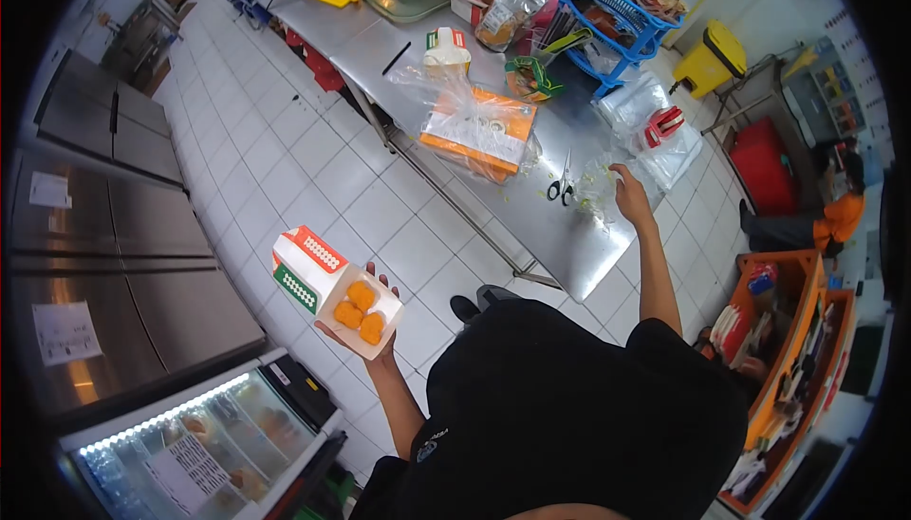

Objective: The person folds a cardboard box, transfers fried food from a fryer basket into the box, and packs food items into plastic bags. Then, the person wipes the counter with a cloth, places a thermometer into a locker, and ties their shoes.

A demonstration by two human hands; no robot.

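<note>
My left hand (pixel 384 342) is wrapped round an open takeaway box (pixel 308 269), its lid swung back to the left. Three golden fried nuggets (pixel 359 311) lie in the box's bottom half, held out over the floor. Over the steel table's near right end is my right hand (pixel 632 197), fingers loosely apart beside a crumpled clear plastic bag (pixel 596 190). Whether the fingertips touch that plastic I cannot tell. Black-handled scissors (pixel 560 188) lie just left of it. Farther along, an orange and white box (pixel 482 131) sits partly under clear plastic.
The steel table (pixel 593 269) also carries another takeaway box (pixel 446 50), blue baskets (pixel 617 22), a red tool (pixel 662 126) on plastic sheets and a green tray (pixel 413 8). A glass-topped freezer (pixel 204 444) stands lower left. At right are an orange shelf (pixel 783 349) and a person (pixel 835 216).
</note>
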